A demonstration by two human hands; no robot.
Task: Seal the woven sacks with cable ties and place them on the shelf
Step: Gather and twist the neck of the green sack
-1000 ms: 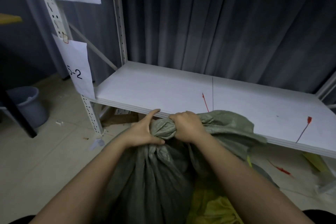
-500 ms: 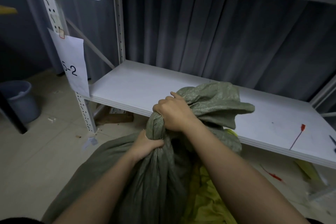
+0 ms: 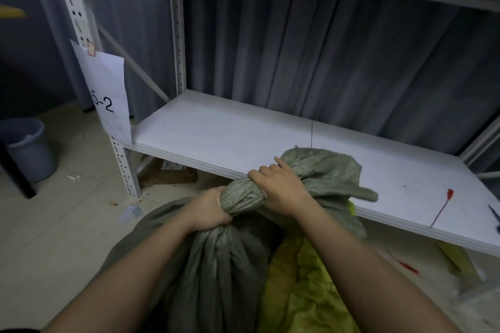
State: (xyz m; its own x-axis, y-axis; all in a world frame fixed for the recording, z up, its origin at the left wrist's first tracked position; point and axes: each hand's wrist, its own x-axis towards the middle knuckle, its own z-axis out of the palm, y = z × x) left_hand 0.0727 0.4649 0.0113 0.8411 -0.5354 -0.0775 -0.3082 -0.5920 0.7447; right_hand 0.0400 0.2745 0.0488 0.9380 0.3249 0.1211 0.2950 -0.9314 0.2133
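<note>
One coarse green woven sack (image 3: 216, 265) stands on the floor before the flat white shelf (image 3: 216, 132). The left hand (image 3: 208, 209) grips its twisted neck from below; the right hand (image 3: 281, 192) clenches it above. One red tie (image 3: 441, 207) lies on the shelf, well apart. Yellow sacking (image 3: 303, 286) lies beside.

Matt woven sack (image 3: 216, 278), smooth shelf board (image 3: 216, 132)

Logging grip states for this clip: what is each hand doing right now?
Left hand: grips the gathered neck of the green woven sack.
Right hand: grips the same neck higher up.
</note>
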